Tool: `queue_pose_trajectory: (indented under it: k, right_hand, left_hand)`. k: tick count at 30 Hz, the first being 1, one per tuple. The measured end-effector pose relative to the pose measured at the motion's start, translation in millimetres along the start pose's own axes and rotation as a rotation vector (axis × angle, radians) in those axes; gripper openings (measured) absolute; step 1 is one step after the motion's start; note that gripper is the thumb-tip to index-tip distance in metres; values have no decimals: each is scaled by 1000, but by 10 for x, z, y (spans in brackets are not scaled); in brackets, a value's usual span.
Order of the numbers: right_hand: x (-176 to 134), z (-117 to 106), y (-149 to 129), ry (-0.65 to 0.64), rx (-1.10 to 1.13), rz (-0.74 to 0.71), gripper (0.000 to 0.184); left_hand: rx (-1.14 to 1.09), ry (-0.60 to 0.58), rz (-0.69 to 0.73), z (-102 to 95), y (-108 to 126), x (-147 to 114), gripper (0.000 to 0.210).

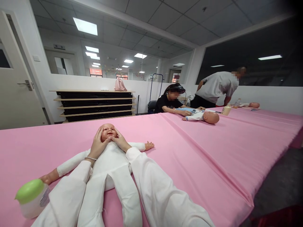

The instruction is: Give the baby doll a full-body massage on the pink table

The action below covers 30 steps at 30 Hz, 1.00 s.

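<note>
A baby doll (111, 160) in a white cloth body lies on its back, its arms spread and its face up. My left hand (98, 145) lies along one cheek of the doll's head (108, 128), fingers stretched up to the temple and thumb by the chin. Against the other cheek rests my right hand (121, 140), its fingers also extended and the thumb near the mouth. Between them the two hands frame the face. A beaded bracelet circles my left wrist.
The doll lies on a pink table cover (184, 164). A green-lidded bottle (32, 198) stands by the doll's hand at lower left. Across the table, a person (172, 99) in black handles another doll (209, 117) near a pale bottle (226, 109). Another person (215, 86) bends over behind.
</note>
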State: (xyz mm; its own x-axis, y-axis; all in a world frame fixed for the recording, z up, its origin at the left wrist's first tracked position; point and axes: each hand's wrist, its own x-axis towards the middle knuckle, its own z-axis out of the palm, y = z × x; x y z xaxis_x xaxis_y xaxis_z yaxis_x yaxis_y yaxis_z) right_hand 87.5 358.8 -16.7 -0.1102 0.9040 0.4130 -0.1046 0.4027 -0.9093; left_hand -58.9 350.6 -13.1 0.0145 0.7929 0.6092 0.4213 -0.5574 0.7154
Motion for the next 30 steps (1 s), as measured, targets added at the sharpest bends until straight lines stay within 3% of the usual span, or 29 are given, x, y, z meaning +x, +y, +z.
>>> queue_pose_trajectory:
  k: [3,8,16,22,30]
  right_hand:
    - [-9,3,-16,10,-12,-8,75]
    - [11,7,-37,-3,38,-15,64]
    - [-25,2,-75,-2,-43,5,76]
    - [8,8,-68,2,26,-23,66]
    - [-2,-9,-107,12,-25,-2,73]
  left_hand:
    - [41,-4,2,-2,15,-6,67]
    - [-29,-5,39,-4,-36,22,53]
    - [39,-1,7,0,-4,9,63]
    - [-24,3,15,7,-22,17,49]
    - [-16,-1,21,26,3,19,62]
